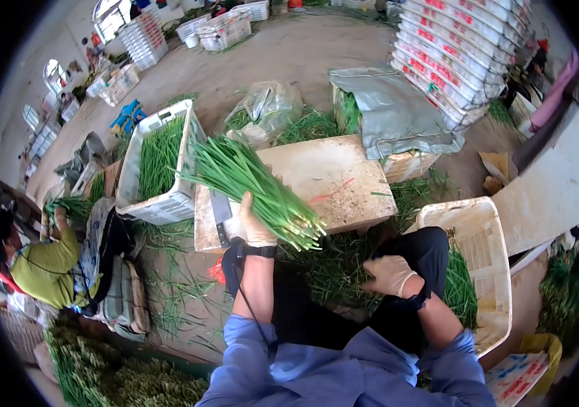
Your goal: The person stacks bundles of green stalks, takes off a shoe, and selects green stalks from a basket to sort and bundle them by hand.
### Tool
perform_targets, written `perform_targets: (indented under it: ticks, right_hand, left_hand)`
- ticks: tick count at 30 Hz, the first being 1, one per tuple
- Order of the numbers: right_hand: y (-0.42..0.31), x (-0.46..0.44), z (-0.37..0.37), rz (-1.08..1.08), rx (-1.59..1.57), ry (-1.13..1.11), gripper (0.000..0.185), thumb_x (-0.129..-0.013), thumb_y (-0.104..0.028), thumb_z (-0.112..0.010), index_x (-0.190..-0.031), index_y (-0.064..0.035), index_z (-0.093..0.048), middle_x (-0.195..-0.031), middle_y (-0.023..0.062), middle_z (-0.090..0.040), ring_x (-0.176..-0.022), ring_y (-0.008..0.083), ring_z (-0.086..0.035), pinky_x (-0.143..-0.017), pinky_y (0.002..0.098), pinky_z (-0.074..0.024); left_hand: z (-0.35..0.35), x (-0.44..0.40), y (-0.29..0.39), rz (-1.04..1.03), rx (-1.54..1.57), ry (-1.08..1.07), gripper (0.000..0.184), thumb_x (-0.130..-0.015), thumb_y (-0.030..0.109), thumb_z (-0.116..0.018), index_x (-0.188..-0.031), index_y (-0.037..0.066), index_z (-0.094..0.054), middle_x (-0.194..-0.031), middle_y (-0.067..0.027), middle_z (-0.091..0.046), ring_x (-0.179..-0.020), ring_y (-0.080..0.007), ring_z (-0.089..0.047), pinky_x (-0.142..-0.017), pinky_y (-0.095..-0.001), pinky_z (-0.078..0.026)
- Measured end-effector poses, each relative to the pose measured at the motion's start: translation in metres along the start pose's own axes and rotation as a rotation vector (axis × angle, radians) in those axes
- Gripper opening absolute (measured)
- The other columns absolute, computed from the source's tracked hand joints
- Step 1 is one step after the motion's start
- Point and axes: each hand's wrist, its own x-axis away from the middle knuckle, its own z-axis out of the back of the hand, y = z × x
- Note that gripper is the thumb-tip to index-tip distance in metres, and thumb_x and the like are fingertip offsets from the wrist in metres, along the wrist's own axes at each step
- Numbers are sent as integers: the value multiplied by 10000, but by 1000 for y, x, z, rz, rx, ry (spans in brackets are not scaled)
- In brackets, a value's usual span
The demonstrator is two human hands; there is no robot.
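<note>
A large bunch of long green stalks (255, 186) lies slantwise over a worn white board (316, 163), its pale cut ends toward the lower right. My left hand (255, 220), in a light glove, grips the bunch near its cut ends. Beside that hand, on the board's left part, is a knife (221, 216) with a dark handle. My right hand (389, 275), also gloved, is near my right knee with its fingers partly bent and apart, holding nothing. A few red strips (332, 192) lie on the board.
A white crate of greens (160, 159) stands left of the board; another crate (483, 237) is at my right. Behind are a plastic bag (272, 105), a grey-covered crate (398, 112) and stacked crates (452, 51). At the left sits a person in a yellow-green top (48, 268).
</note>
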Motion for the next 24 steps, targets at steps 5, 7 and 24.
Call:
perform_targets:
  ticks: [5,7,24]
  right_hand:
    - [-74,-54,47,144,-522,664,550,-838,-256,-871,-1302,-65,-644,-867,90,-757,-732,247,-730,-723,368,-598]
    - [-90,-74,44,180,-575,691,479,-877,-120,-836,-1312,-34,-658,-922,116,-760,-769,205,-719,-728,331,-578]
    - [-4,-57,-35,-84,203,-317,327,-867,-402,-674,-1000,-127,-793,-928,160,-774,-908,377,-749,-830,493,-598]
  left_hand:
    - [25,2,11,-16,-1,0,783,-919,344,-751,-1569,51,-427,-1545,-136,-533,-1286,-340,-605,-1108,-551,-498]
    - [18,2,12,-16,-49,62,841,-872,368,-748,-1582,61,-415,-1528,-125,-540,-1311,-361,-582,-1088,-565,-500]
    - [44,-26,39,-73,67,73,741,-901,331,-734,-1530,30,-481,-1469,-118,-591,-1279,-324,-613,-1102,-521,-500]
